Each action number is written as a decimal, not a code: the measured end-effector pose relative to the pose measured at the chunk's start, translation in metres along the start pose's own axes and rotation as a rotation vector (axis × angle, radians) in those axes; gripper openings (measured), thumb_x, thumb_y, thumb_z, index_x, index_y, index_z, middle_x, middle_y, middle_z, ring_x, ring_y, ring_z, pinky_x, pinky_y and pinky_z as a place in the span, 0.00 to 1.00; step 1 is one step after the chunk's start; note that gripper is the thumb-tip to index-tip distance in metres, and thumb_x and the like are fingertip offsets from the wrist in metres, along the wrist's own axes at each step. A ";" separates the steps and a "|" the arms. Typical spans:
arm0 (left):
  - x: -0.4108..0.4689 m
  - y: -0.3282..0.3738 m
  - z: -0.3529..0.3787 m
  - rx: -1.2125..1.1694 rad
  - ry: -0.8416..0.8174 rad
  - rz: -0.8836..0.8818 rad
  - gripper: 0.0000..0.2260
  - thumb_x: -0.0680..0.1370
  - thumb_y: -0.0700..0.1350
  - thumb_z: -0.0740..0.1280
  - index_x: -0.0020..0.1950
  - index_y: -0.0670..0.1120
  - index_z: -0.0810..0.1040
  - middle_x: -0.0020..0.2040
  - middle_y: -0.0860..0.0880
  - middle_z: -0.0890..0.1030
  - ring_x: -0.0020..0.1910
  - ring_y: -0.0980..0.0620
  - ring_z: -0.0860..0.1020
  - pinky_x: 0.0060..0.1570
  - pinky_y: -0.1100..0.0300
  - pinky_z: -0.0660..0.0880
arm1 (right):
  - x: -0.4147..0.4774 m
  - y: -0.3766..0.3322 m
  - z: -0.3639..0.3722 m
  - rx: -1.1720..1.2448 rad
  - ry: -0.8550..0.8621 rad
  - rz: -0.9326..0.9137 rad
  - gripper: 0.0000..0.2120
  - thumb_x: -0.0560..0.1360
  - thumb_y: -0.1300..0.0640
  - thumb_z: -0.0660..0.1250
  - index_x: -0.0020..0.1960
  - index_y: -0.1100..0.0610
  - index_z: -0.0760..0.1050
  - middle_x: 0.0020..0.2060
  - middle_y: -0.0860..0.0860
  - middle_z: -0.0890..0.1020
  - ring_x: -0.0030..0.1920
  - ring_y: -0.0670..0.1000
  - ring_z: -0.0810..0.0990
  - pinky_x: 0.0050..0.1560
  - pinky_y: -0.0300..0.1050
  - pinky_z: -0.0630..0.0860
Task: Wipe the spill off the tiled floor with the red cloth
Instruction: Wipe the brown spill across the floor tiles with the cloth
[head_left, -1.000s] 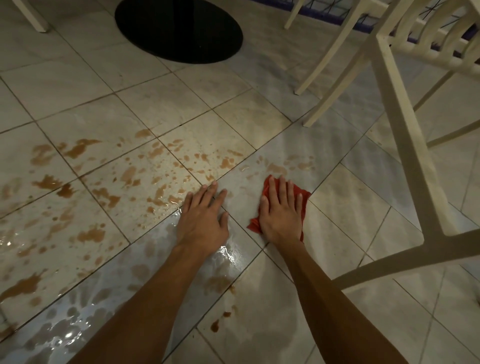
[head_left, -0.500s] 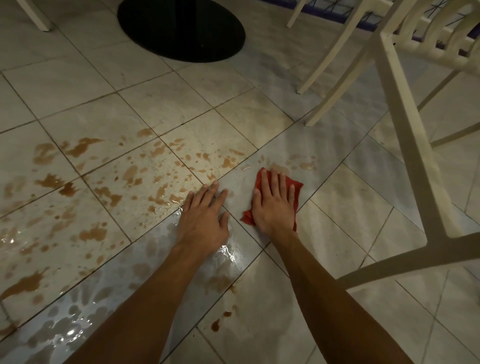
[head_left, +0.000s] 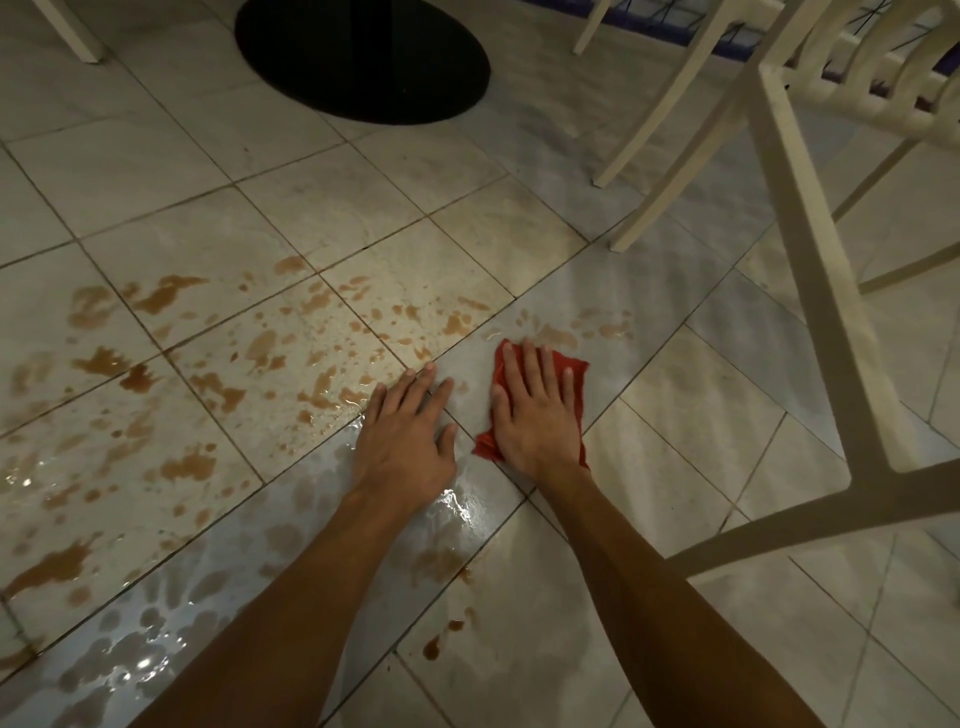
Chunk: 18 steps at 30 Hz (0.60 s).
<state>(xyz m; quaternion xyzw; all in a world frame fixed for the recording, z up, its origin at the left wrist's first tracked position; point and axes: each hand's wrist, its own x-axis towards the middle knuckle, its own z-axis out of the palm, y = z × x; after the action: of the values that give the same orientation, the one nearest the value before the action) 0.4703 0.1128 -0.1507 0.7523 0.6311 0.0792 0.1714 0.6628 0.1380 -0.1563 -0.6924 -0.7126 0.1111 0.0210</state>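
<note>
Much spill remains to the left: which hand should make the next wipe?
Right hand: it presses the red cloth flat on the tile; the left hand rests bare beside the brown spill.

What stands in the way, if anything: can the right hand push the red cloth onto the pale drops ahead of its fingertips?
Probably yes. The right hand lies flat on the red cloth, and only bare tile separates it from the pale drops. The chair leg stands off to the side.

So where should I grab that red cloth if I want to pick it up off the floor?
Probably the bunched near-left edge of the red cloth, pinched from the left: it looks rumpled up off the tiled floor, while the rest lies flat under the right hand.
</note>
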 end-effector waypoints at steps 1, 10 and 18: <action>0.000 0.000 -0.001 0.000 0.001 0.002 0.29 0.85 0.58 0.54 0.86 0.55 0.53 0.87 0.53 0.49 0.85 0.51 0.47 0.84 0.47 0.44 | -0.007 0.000 0.002 -0.009 -0.010 -0.087 0.31 0.89 0.40 0.38 0.89 0.46 0.36 0.88 0.48 0.36 0.87 0.52 0.32 0.87 0.62 0.38; -0.002 -0.003 0.001 0.000 -0.009 -0.001 0.29 0.85 0.58 0.54 0.86 0.55 0.52 0.87 0.53 0.49 0.85 0.51 0.46 0.83 0.46 0.45 | -0.014 0.011 0.000 0.006 0.038 0.083 0.31 0.89 0.40 0.38 0.89 0.46 0.38 0.89 0.48 0.39 0.87 0.51 0.34 0.87 0.61 0.37; -0.004 -0.003 -0.002 -0.006 -0.004 -0.003 0.29 0.86 0.58 0.53 0.86 0.55 0.51 0.87 0.53 0.49 0.85 0.51 0.46 0.84 0.47 0.45 | -0.038 0.014 0.004 0.013 -0.013 -0.224 0.30 0.89 0.38 0.39 0.89 0.42 0.37 0.89 0.44 0.39 0.87 0.48 0.34 0.88 0.58 0.38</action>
<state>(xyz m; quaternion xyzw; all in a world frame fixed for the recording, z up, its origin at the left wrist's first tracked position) 0.4664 0.1100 -0.1499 0.7510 0.6317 0.0794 0.1751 0.6770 0.1001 -0.1583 -0.6075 -0.7850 0.1169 0.0332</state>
